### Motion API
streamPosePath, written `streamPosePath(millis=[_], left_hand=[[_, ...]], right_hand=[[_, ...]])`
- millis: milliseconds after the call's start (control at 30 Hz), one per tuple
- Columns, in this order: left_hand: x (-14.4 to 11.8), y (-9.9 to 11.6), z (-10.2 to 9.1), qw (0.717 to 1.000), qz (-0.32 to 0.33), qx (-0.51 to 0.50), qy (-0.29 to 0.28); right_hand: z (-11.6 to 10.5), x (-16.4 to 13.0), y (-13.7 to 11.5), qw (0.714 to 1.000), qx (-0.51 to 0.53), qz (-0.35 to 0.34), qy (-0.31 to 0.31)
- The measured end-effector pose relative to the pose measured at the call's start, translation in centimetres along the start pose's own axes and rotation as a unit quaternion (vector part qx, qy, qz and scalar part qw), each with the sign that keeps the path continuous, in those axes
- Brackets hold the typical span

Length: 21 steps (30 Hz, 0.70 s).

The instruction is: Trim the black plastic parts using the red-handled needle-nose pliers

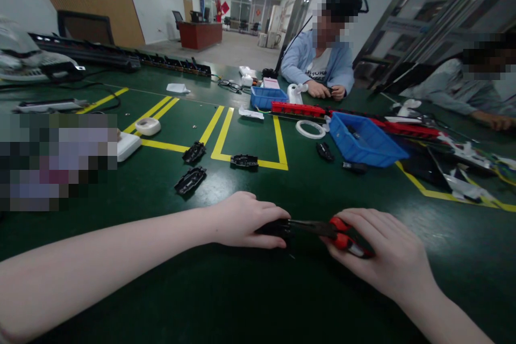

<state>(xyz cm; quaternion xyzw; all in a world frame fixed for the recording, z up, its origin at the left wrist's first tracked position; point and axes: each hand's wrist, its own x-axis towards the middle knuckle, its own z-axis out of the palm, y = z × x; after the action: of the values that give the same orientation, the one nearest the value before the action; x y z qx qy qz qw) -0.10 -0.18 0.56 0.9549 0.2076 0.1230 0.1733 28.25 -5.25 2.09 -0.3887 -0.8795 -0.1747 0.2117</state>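
My left hand (252, 220) grips a small black plastic part (278, 228), pinched between thumb and fingers just above the table. In my right hand (387, 247) are red-handled long-nose pliers (341, 231), their jaws pointing left and reaching the end of the black part. Whether the jaws are closed on it I cannot tell. Beyond my left hand lie several similar black plastic parts: one part (191, 180) nearest, another part (194, 152) behind it, and a third part (244, 161) on the yellow tape. A further black piece (324, 151) rests near the blue bin.
A blue bin (366, 145) stands at the right, with a roll of white tape (310, 129) beside it. A smaller blue bin (269, 97) is farther back. Red strips (298, 108) stretch across the table. Two people sit opposite; one person (318, 64) handles something small.
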Motion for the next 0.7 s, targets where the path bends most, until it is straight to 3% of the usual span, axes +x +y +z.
streamPosePath(millis=[267, 700], left_hand=[[0.0, -0.2, 0.3, 1.000, 0.005, 0.002, 0.014], [-0.1, 0.5, -0.3, 0.999, -0.031, -0.021, 0.018]], right_hand=[[0.1, 0.0, -0.1, 1.000, -0.007, 0.009, -0.009], [0.8, -0.6, 0.9, 0.994, -0.008, 0.072, -0.078]])
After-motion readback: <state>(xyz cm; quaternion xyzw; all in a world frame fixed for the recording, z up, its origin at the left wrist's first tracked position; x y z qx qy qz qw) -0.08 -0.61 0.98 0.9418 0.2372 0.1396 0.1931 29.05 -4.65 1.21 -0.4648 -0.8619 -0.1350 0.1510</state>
